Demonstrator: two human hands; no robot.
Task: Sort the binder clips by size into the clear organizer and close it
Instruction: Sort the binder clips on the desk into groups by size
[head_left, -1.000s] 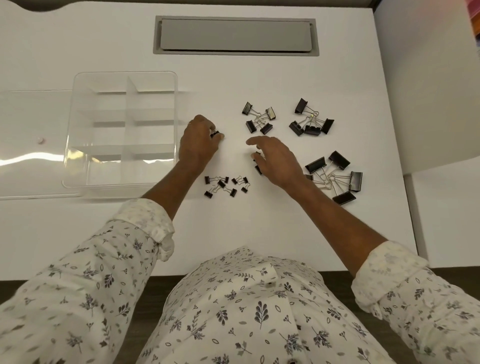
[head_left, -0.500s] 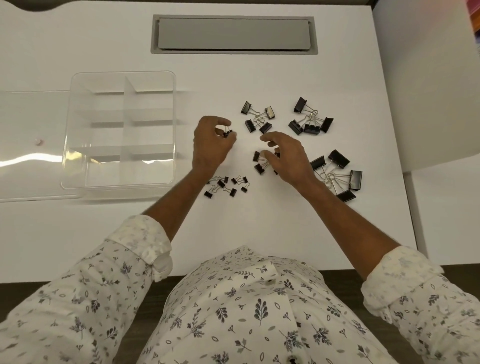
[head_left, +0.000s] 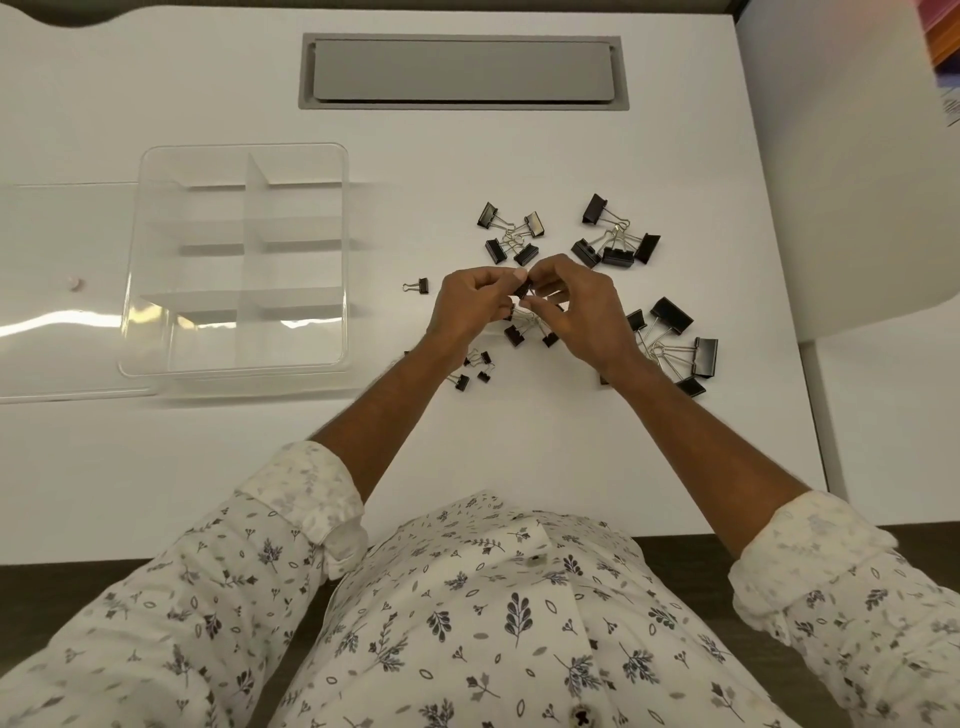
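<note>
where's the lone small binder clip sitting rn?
Head view: the lone small clip lies on the white desk, left of the clip piles, in the gap between the clear organizer and the left hand, touching neither.

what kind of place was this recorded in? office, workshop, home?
Most likely an office workstation, though a home office can't be ruled out. Cues: a plain white desk with a grey cable-access hatch set into its top, piles of black binder clips, and a clear organizer.
</note>
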